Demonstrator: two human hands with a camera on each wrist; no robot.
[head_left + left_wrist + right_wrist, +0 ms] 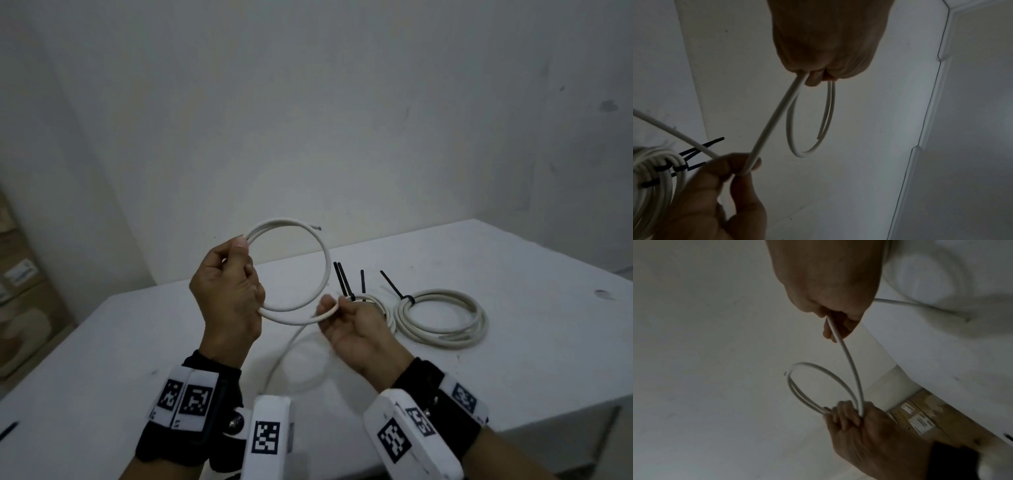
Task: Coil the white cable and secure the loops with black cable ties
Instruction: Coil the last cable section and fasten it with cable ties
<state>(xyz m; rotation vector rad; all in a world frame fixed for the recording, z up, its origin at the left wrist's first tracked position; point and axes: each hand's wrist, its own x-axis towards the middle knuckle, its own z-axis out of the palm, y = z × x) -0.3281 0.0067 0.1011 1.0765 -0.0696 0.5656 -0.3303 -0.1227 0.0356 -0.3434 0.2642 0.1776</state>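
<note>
Overhead, left hand (226,294) fingers gripping white cable (322,260) loops, right hand (352,325) fingers pinching its run.

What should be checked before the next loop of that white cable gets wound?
1. Left hand holds the loop firmly: ok, fingers curled round it.
2. Right hand has a grip on the feeding cable: ok, pinched near the loop's bottom.
3. Cable end tucked in: not ok, it juts free at the top of the loop.
4. Slack runs clear: ok, it trails down to the table with no knot in sight.
5. Loose tie within reach: cannot tell; the black ties in view already sit on the finished coils.
6. Remaining length: cannot tell, the wrist gear hides it.
</note>
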